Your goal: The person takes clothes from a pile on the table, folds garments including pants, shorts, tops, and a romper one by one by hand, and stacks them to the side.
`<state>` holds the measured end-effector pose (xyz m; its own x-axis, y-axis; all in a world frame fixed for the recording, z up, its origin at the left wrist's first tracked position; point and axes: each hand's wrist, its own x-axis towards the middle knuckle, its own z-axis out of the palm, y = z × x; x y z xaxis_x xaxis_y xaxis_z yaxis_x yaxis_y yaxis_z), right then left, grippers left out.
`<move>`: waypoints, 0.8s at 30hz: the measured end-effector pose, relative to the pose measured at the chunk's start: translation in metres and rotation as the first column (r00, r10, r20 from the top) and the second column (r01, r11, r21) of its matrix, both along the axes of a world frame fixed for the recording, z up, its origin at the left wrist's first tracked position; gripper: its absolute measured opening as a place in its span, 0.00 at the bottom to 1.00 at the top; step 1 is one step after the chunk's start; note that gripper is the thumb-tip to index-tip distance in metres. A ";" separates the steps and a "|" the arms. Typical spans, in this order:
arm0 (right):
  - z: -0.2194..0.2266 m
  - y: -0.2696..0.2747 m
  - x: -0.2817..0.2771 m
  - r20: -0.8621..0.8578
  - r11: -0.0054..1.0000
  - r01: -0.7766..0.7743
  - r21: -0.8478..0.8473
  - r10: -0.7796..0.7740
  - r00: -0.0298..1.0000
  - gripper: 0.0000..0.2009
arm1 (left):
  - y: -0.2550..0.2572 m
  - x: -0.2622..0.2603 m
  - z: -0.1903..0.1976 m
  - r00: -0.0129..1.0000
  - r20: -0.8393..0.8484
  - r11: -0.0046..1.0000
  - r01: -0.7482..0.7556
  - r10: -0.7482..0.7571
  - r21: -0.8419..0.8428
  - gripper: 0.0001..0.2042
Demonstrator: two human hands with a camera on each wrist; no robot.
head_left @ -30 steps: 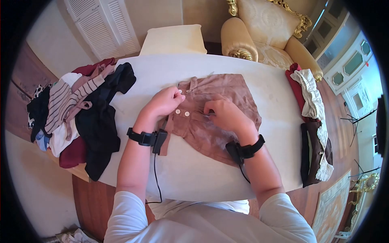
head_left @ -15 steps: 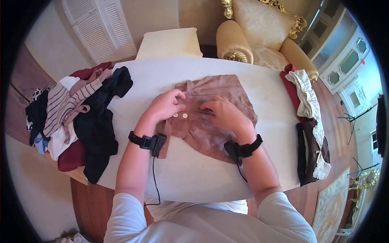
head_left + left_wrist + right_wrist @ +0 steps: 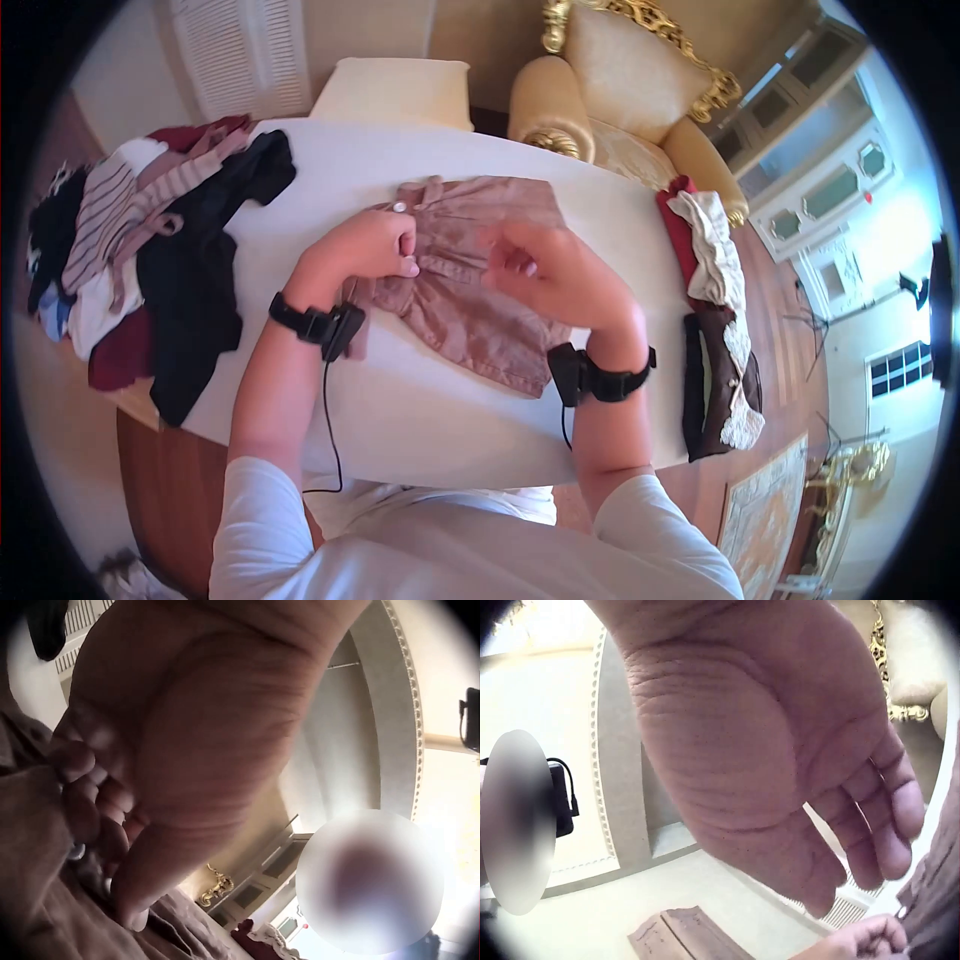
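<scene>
A dusty-brown garment (image 3: 490, 330) with white buttons and a fabric tie lies spread on the white table. At its left side my left hand (image 3: 370, 245) pinches the cloth near the buttons with curled fingers. From the left wrist view, the thumb (image 3: 135, 915) and fingertips meet at the brown cloth (image 3: 30, 832), with a button (image 3: 77, 851) beside them. My right hand (image 3: 555, 270) hovers over the middle of the garment, its fingers loosely bent. Nothing lies in its palm (image 3: 727, 742) in the right wrist view.
A loose heap of clothes (image 3: 190, 290), black, striped, white and dark red, covers the table's left end. Along the right edge lie folded or rolled clothes (image 3: 715, 260). Behind the white table (image 3: 320, 190) stand a cream-covered seat (image 3: 395, 90) and a gilded armchair (image 3: 630, 90).
My left hand's fingers, spread half a second ago, have curled onto the cloth. The right hand has lifted from the garment and loosened. The head view has swung right, shifting everything left.
</scene>
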<state>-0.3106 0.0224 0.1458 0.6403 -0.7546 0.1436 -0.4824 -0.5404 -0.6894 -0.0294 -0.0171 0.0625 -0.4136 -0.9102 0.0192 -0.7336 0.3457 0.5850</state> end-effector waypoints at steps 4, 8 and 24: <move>0.014 0.025 0.020 -0.081 0.982 -0.180 0.051 0.183 0.980 0.15 | -0.001 0.025 0.011 0.999 0.012 0.998 -0.036 0.035 0.060 0.16; 0.010 0.031 0.032 -0.114 0.975 -0.208 0.079 0.216 0.970 0.15 | -0.004 0.047 0.017 0.980 0.064 0.975 -0.194 0.188 0.108 0.17; -0.031 0.039 0.017 -0.623 0.972 -0.204 0.120 0.234 0.747 0.17 | 0.035 -0.055 0.027 0.947 0.156 0.939 0.236 -0.279 0.251 0.10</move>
<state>-0.2934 0.0612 0.1151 0.7229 -0.5782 -0.3783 -0.6865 -0.6635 -0.2976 -0.0848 0.0176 0.0893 -0.6105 -0.7429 -0.2747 -0.7404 0.4121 0.5311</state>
